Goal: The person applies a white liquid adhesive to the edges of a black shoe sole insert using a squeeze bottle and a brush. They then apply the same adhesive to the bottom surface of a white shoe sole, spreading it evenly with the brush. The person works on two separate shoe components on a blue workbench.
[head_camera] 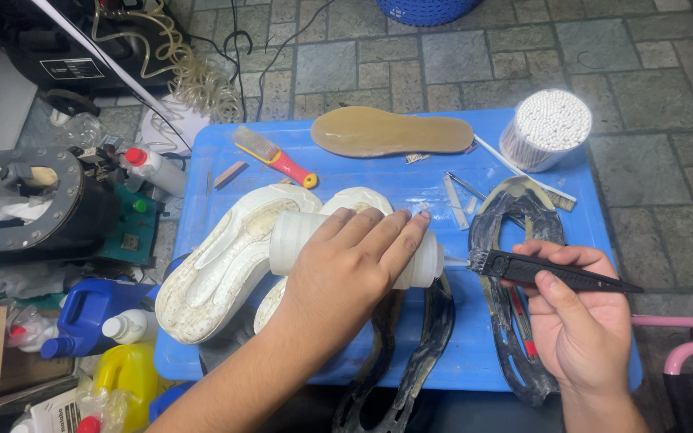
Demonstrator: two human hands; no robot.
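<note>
Gripping the bottle (pixel 354 252) with our left hand (pixel 346 273), we wrap fingers over its top so it lies on its side, nozzle pointing right, above the white soles (pixel 226 256) on the blue worktop (pixel 411 176). Our right hand (pixel 579 313) is clenched around the black knife (pixel 551 273), thumb along its upper edge, tip turned left and meeting the bottle's nozzle.

Risks, as we judge them:
- The knife tip sits at the nozzle, close to the left fingertips; a slip along the smooth plastic could carry the blade toward them.
- A squeeze from the left hand could push liquid out over the black outsole (pixel 515 240) or the worktop.
- The bottle rests partly on the curved soles, so it could roll under side pressure.

Pose: left forearm comes in from the lower left, wrist flat, palm down, fingers spread rightward. Right forearm enters from the lower right, wrist slightly bent inward, knife held nearly level.

Nearby: a tan insole (pixel 391 132), a red-handled brush (pixel 274 156) and a tub of cotton swabs (pixel 545 128) lie at the far edge, well apart from both hands.
</note>
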